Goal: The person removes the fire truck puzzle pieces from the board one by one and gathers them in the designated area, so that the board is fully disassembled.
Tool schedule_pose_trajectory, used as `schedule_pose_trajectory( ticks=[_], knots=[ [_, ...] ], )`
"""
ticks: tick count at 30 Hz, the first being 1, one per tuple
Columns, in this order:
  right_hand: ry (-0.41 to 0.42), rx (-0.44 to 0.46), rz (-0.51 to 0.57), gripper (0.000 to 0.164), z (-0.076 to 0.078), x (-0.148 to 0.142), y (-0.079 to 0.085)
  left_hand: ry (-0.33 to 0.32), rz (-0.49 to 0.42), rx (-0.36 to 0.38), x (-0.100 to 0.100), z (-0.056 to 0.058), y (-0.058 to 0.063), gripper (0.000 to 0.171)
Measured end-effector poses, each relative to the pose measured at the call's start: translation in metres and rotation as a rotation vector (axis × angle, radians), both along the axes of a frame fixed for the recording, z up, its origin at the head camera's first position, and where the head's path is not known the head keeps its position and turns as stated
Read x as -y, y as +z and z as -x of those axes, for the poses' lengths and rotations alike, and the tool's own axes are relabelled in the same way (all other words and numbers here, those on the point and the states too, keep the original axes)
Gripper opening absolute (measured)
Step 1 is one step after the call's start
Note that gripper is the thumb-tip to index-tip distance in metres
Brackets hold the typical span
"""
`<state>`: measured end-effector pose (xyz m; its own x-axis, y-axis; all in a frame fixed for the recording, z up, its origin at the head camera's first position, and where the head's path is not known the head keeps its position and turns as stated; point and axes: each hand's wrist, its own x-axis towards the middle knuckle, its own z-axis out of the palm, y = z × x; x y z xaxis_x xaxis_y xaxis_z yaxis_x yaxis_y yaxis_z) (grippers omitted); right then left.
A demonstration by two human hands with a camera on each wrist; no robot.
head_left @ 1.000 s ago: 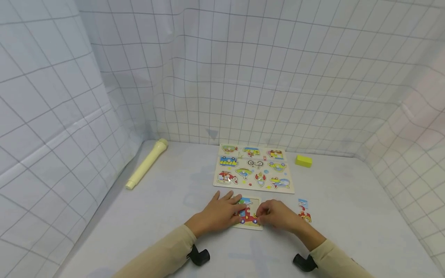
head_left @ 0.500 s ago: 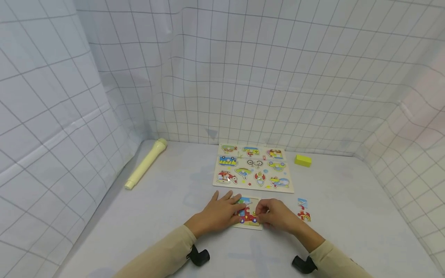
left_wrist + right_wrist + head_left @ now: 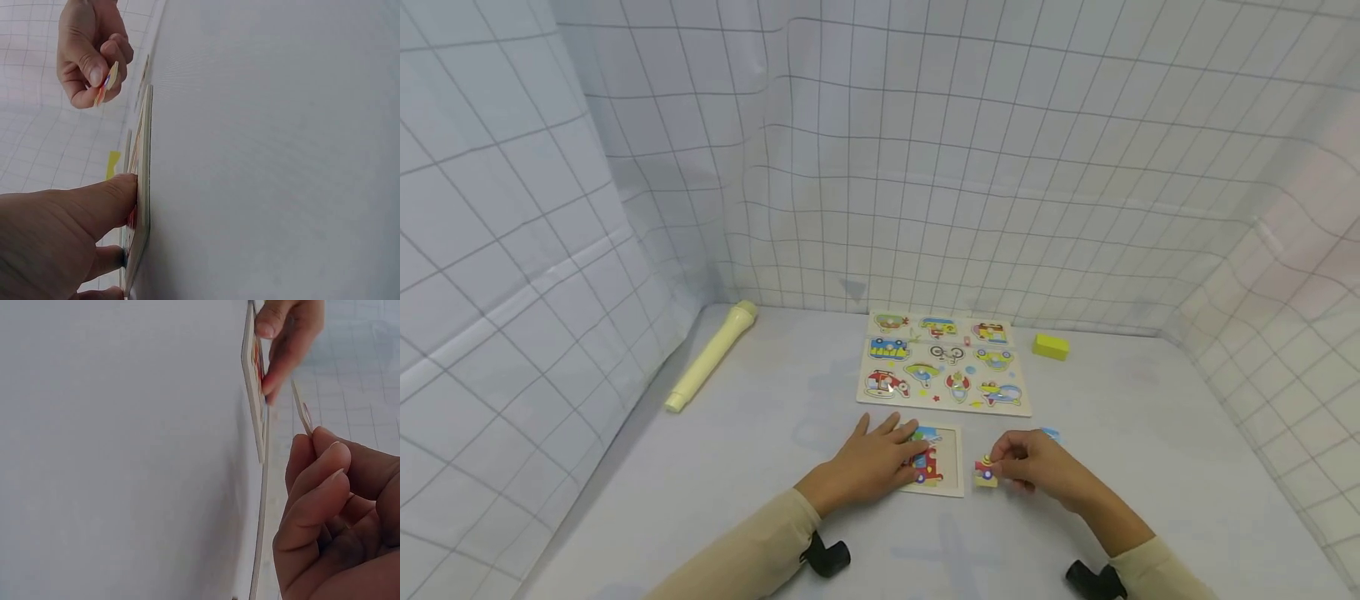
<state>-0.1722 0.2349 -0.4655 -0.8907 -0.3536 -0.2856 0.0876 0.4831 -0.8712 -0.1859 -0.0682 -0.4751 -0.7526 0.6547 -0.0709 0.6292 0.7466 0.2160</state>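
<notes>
My left hand [image 3: 871,463] lies with spread, straight fingers over the left part of a small framed jigsaw puzzle [image 3: 955,482], pressing it to the table. A red vehicle picture shows beside the fingers, and the frame's right side is bare wood. To the right of the frame, my right hand [image 3: 1043,468] pinches a jigsaw piece [image 3: 985,473] between thumb and fingertips, lifted off the table. Red, yellow and a purple wheel are printed on that piece. In the right wrist view the piece [image 3: 302,407] appears edge-on. Another piece [image 3: 1051,433] lies behind the right hand, mostly hidden.
Beyond the hands lies a larger wooden board [image 3: 943,362] with vehicle-shaped pieces. A yellow block [image 3: 1050,347] sits to its right. At the left lies a cream-coloured stick with a knobbed end [image 3: 711,357]. Gridded white cloth [image 3: 925,167] rises behind and at both sides.
My right hand has lifted the piece out of the puzzle's right side and carried it rightward, baring the wood there. The left hand has stayed on the puzzle.
</notes>
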Motion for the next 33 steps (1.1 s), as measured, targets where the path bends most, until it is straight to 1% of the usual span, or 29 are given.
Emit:
schedule_pose_trajectory(
  ticks=[5,10,17,24,29,33],
  knots=[
    [-0.03,0.019,0.006,0.022,-0.009,-0.031,0.0,0.001,0.009,-0.001,0.002,0.0,-0.002,0.05],
    [-0.04,0.042,0.025,0.024,-0.015,-0.059,0.002,-0.001,0.012,-0.003,0.003,0.001,-0.005,0.05],
    [-0.053,0.059,0.001,0.025,-0.02,-0.092,0.001,-0.006,0.013,0.001,0.002,0.002,-0.006,0.051],
    [-0.037,0.06,-0.017,0.025,-0.018,-0.102,0.001,0.005,0.008,0.003,0.001,0.003,-0.006,0.05],
    [-0.021,0.076,-0.052,0.021,-0.019,-0.102,0.0,0.006,0.005,0.011,0.0,0.003,-0.005,0.05],
    [0.002,0.055,-0.083,0.015,-0.021,-0.101,-0.002,0.004,0.004,0.013,0.0,0.002,-0.004,0.05]
  ],
)
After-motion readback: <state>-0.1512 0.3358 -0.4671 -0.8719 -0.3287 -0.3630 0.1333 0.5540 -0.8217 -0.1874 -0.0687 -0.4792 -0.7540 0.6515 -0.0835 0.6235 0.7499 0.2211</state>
